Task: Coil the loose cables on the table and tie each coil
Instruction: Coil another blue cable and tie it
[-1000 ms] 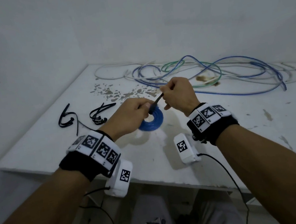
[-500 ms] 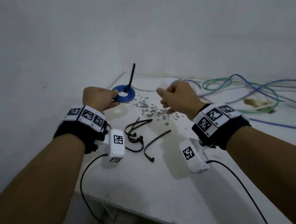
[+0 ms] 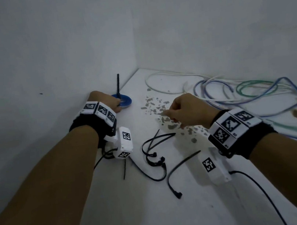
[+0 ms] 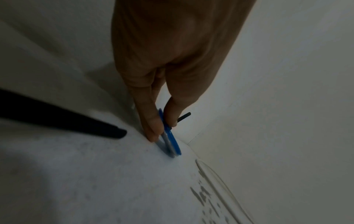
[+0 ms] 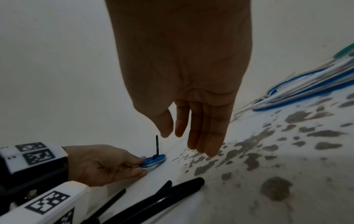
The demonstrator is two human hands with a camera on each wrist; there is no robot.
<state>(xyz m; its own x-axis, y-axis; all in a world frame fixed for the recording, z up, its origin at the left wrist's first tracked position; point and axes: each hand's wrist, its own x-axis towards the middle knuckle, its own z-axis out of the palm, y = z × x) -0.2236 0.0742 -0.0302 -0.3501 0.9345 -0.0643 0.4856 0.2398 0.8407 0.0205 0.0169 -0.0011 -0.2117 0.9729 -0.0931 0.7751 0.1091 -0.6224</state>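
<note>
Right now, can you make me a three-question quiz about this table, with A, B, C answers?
1. Where is the blue coil? A by the left wall corner; B on the floor; C among the loose cables.
2. What colour is the tie sticking up from it? A white; B black; C green.
3. What is the right hand doing? A holding nothing; B gripping a cable; C pressing the coil.

Answers: A, the left hand holds it there; B, it is dark like the spare ties; A, fingers hang loose.

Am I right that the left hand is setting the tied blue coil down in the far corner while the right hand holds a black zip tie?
Not quite: the right hand holds nothing, its fingers relaxed, as the right wrist view shows. The left hand does hold the tied blue coil there.
</note>
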